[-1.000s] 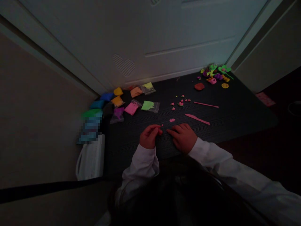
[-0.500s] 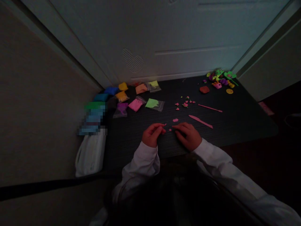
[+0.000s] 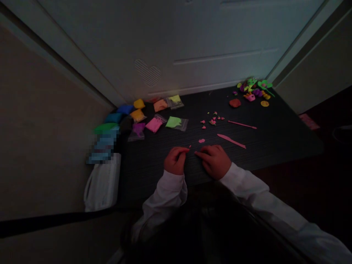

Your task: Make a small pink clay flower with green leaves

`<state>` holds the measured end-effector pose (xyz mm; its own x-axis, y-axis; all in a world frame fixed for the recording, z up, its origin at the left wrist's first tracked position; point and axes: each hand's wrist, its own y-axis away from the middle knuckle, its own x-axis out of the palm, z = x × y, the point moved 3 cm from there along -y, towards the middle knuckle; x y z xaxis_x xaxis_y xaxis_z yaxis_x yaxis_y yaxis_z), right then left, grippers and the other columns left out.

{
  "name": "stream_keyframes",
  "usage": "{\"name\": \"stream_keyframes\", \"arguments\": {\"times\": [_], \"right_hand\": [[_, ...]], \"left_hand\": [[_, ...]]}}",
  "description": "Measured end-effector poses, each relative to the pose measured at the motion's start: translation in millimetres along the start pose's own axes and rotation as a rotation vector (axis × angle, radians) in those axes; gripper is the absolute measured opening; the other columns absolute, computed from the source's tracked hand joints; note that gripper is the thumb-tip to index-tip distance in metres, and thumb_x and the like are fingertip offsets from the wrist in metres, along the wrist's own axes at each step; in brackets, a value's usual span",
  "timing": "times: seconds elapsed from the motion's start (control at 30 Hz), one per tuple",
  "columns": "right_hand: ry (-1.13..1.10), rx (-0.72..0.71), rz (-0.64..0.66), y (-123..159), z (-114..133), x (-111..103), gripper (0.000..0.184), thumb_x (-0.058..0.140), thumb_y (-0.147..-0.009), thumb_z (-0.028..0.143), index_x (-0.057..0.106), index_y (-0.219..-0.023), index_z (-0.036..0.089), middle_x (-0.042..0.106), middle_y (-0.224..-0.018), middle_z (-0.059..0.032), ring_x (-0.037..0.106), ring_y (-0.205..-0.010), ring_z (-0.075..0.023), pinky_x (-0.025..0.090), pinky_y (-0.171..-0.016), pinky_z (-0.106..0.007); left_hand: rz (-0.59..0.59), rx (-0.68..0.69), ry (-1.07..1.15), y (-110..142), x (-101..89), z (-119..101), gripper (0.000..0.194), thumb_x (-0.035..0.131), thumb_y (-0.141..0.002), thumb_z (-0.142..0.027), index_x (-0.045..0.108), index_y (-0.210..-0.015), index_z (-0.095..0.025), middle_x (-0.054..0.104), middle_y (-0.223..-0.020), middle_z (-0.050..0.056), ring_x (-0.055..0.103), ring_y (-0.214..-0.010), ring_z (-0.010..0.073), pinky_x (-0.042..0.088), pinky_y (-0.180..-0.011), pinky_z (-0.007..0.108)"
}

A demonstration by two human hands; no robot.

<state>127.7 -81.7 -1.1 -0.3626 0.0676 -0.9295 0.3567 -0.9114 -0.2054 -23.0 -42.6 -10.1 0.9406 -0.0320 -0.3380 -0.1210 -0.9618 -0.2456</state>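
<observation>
My left hand (image 3: 175, 160) is closed in a pinch just above the dark table. A small pink clay piece (image 3: 190, 146) shows at its fingertips; the rest of what it pinches is hidden. To its right, my right hand (image 3: 216, 161) rests low over the table, holding nothing. Its index finger is stretched out and its tip presses on a tiny pink dot of clay that is mostly covered. Flattened pink clay discs (image 3: 201, 140) lie just beyond this hand. A pink clay knife (image 3: 231, 140) and a thin pink modelling stick (image 3: 242, 124) lie farther right.
Several small pink-and-green clay buds (image 3: 212, 122) sit mid-table. Bags of coloured clay, among them a light green bag (image 3: 174, 122), line the left and back. A reddish lump (image 3: 235, 103) and finished clay figures (image 3: 254, 88) stand back right. A white case (image 3: 103, 182) is left.
My right index finger lifted off the small pink dot, showing it, then came back down onto it. My left hand keeps its pinch, its fingers now straighter. The view shifted slightly.
</observation>
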Motion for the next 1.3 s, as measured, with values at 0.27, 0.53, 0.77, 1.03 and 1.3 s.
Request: {"name": "stream_keyframes", "arguments": {"times": [0.27, 0.53, 0.77, 1.03, 1.3], "right_hand": [[0.027, 0.046, 0.013, 1.1, 2.5, -2.7, 0.037, 0.043, -0.074, 0.021, 0.048, -0.110, 0.025, 0.048, -0.104, -0.0063, 0.040, -0.089, -0.0199, 0.027, -0.078, -0.037], [-0.034, 0.046, -0.009, 1.6, -1.0, -3.0, 0.037, 0.044, -0.073, 0.018, 0.049, -0.109, 0.022, 0.048, -0.104, -0.0069, 0.040, -0.090, -0.0197, 0.028, -0.078, -0.036], [0.022, 0.023, 0.015, 1.9, 2.0, -3.4, 0.040, 0.043, -0.073, 0.020, 0.045, -0.113, 0.024, 0.048, -0.107, -0.0069, 0.040, -0.090, -0.0208, 0.028, -0.077, -0.037], [0.088, 0.001, 0.038, 2.2, 3.5, -0.8, 0.039, 0.042, -0.074, 0.024, 0.047, -0.112, 0.020, 0.047, -0.109, -0.0087, 0.039, -0.091, -0.0223, 0.027, -0.078, -0.039], [0.084, -0.032, 0.013, 2.5, -2.8, 1.8, 0.040, 0.039, -0.075, 0.022, 0.045, -0.114, 0.018, 0.047, -0.107, -0.0093, 0.041, -0.088, -0.0207, 0.030, -0.076, -0.037]], "left_hand": [[0.011, -0.036, -0.004, -0.6, 1.1, -1.0, 0.014, 0.047, -0.070, -0.014, 0.060, -0.072, -0.018, 0.057, -0.073, 0.001, 0.052, -0.072, 0.0110, 0.041, -0.068, 0.024], [-0.047, -0.039, 0.031, -0.1, 2.7, 2.3, 0.013, 0.048, -0.068, -0.013, 0.061, -0.068, -0.017, 0.058, -0.070, 0.000, 0.052, -0.068, 0.0103, 0.040, -0.065, 0.023], [-0.044, -0.056, 0.054, -0.1, 2.7, 2.2, 0.013, 0.048, -0.068, -0.014, 0.061, -0.068, -0.018, 0.058, -0.071, 0.000, 0.052, -0.068, 0.0105, 0.041, -0.067, 0.024], [-0.067, -0.080, 0.089, 0.6, 3.1, -0.6, 0.015, 0.047, -0.068, -0.013, 0.060, -0.068, -0.018, 0.058, -0.071, 0.000, 0.053, -0.068, 0.0108, 0.042, -0.067, 0.025], [-0.029, -0.085, 0.149, -0.1, 1.4, -1.4, 0.014, 0.047, -0.069, -0.012, 0.060, -0.069, -0.017, 0.058, -0.071, 0.001, 0.053, -0.070, 0.0111, 0.042, -0.068, 0.025]]}}
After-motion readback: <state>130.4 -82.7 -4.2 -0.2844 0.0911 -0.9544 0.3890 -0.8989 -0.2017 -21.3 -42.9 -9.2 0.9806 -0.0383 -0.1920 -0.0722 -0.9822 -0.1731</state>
